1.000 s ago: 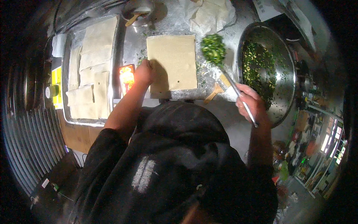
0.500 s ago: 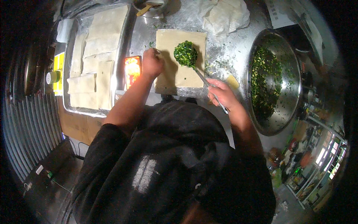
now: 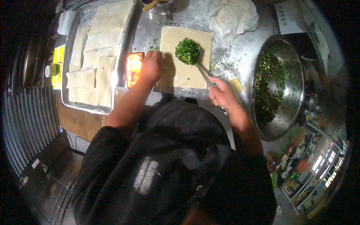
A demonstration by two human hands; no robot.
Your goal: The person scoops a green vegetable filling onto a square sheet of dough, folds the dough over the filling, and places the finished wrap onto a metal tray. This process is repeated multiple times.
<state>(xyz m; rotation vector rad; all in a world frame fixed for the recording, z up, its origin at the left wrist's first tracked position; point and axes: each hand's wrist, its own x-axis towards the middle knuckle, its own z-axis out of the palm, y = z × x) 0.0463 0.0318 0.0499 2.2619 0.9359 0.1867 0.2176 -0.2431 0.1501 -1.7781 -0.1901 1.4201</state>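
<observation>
My right hand (image 3: pixel 223 94) grips the handle of a long metal spoon (image 3: pixel 203 75). Heaped chopped green leaves (image 3: pixel 188 51) hide its bowl, which is over a pale rectangular dough sheet (image 3: pixel 182 77) on the floured metal table. Whether the bowl touches the dough I cannot tell. Left of the sheet, my left hand (image 3: pixel 151 67) is curled into a fist and nothing shows in it. It is right beside a phone (image 3: pixel 135 70) with a bright orange-red screen. A large steel bowl (image 3: pixel 299 101) at the right contains more chopped greens (image 3: pixel 267 88).
A metal tray (image 3: pixel 113 84) of overlapping dough sheets (image 3: pixel 81 79) fills the left side. Crumpled white cloth (image 3: pixel 234 17) lies at the back. A small yellowish scraper-like piece (image 3: pixel 236 84) is near my right hand. A pot (image 3: pixel 165 6) with a wooden-handled tool (image 3: pixel 152 5) stands at the far edge.
My left fist has shifted slightly left, away from the dough's edge and closer to the phone. The loaded spoon has moved a little left over the sheet. The whole view has shifted slightly.
</observation>
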